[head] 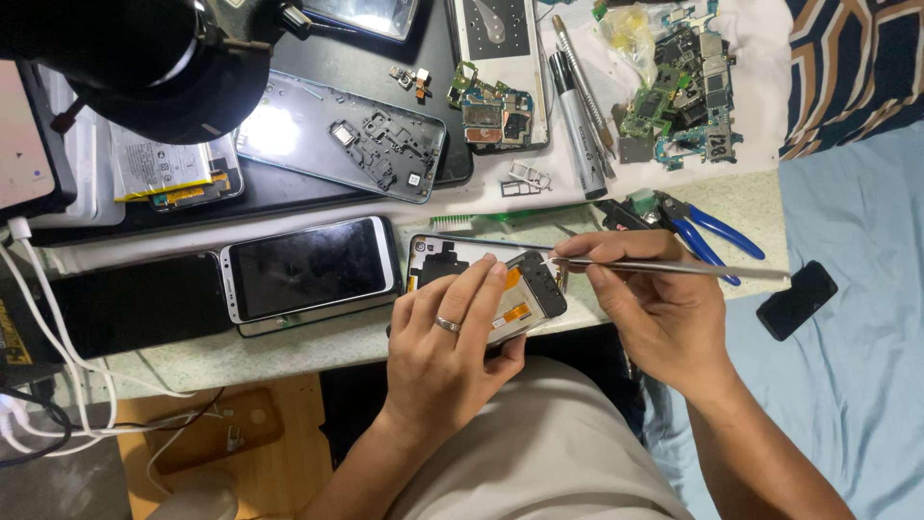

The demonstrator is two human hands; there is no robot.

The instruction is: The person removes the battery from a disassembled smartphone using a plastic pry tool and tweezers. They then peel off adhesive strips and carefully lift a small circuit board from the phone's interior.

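My left hand (450, 337), with a ring on one finger, grips an opened phone body (525, 286) at the table's near edge, its fingers laid across the inner side. The phone shows a black part, orange flex strips and a dark camera module. My right hand (647, 303) pinches thin metal tweezers (674, 267), held level, with the tip touching the phone's upper right corner near the camera module. The tweezers' back end sticks out to the right past my hand.
A white-framed phone (310, 268) lies on a black one (125, 303) to the left. Behind are a phone frame (346, 135), battery (159, 166), opened phone (500, 67), circuit boards (679, 82), blue-handled pliers (698, 231), a green brush (500, 219) and white cables (38, 299).
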